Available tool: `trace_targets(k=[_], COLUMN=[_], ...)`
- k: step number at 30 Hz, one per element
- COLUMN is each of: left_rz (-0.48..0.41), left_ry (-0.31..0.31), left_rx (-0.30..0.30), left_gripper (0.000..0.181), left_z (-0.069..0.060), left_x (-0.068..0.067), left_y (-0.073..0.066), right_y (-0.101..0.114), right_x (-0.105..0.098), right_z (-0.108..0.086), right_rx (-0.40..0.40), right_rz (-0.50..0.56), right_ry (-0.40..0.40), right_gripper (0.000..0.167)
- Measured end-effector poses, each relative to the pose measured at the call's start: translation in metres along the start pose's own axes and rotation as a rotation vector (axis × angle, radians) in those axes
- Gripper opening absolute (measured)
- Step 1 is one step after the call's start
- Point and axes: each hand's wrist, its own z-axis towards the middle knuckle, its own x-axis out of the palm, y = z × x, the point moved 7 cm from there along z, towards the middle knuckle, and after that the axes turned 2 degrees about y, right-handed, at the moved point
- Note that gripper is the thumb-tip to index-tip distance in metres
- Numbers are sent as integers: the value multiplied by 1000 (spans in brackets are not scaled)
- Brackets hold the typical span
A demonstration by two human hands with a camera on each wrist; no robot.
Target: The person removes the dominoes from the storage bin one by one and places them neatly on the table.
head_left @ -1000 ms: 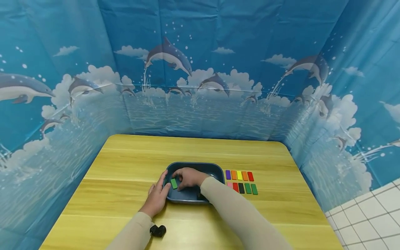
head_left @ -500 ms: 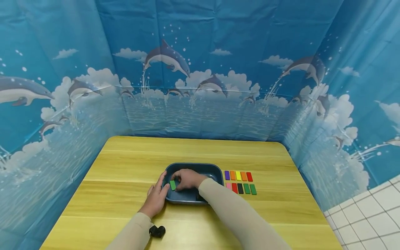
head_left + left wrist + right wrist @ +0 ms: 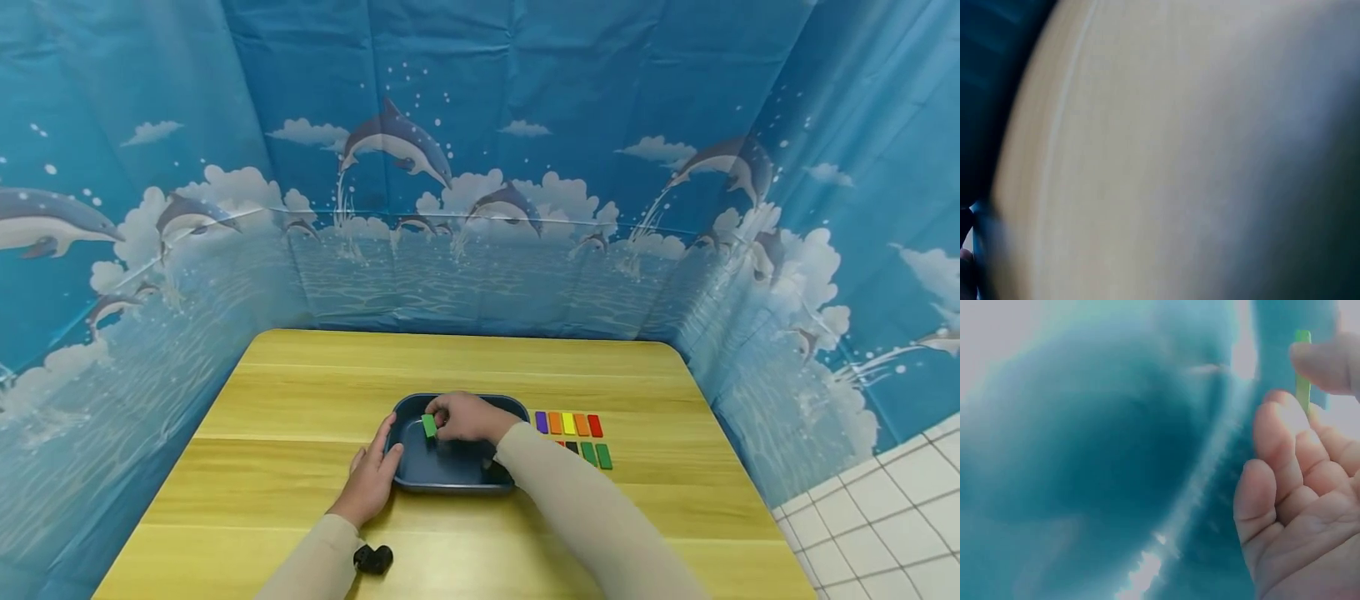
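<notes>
My right hand point(image 3: 468, 418) is over the dark blue tray point(image 3: 457, 486) and pinches a small green domino-like block point(image 3: 429, 426). In the right wrist view, the thumb presses the thin green block point(image 3: 1303, 381) from one side, while the other fingers of the right hand point(image 3: 1304, 481) are curled below. My left hand point(image 3: 369, 479) rests against the tray's left rim, its fingers fairly straight along the edge. The left wrist view is blurred and shows mostly tabletop point(image 3: 1104, 156), with a dark shape at the left.
Right of the tray, coloured blocks lie in two rows on the wooden table point(image 3: 315, 400). A purple block point(image 3: 542, 422) and a yellow block point(image 3: 568, 424) are in the far row; green blocks point(image 3: 603, 457) end the near row. My right sleeve point(image 3: 577, 492) covers part of it.
My right hand has lifted the green block from the tray's left part and moved it right and toward the far rim. The left hand stays at the tray's edge.
</notes>
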Motion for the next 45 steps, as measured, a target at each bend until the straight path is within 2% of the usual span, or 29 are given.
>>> trace_targets(k=[3,7,9,12,15,19,22,25,33,45], left_rz=[5,3,3,3,4,10,14,12,6,-2], left_ry=[-7,-14,-13,-16,-16,-14,-20,-27,-26,-12], left_rx=[-7,-7,-4,9,19,19,21,28,21,13], left_gripper=[60,60,60,59,59,59,59,59,59,59], left_z=[-1,-3,-4,-5,-6,-4,-4,-4,-3,0], left_x=[-1,-2,-1,0,0,-1,-2,-3,-4,-1], left_y=[1,1,1,0,-1,0,-2,-3,-5,-1], right_y=[2,-9,-26,-63,-102,-138,-153,-162,-176,-184], right_x=[-27,-70,-89,-111,-122,-121,-115,-109,-100,-98], right_z=[-14,-35,-44,-56,-66,-74,-78,-80,-79,-78], right_rx=[-27,-33,1,72,154,253,301,334,339,354], right_rz=[83,159,209,265,252,149,102,99,115,27], right_ry=[-39,-148,-212,-297,-339,-323,-283,-252,-210,-202], right_gripper=[50,51,52,55,56,53,53,53,55,57])
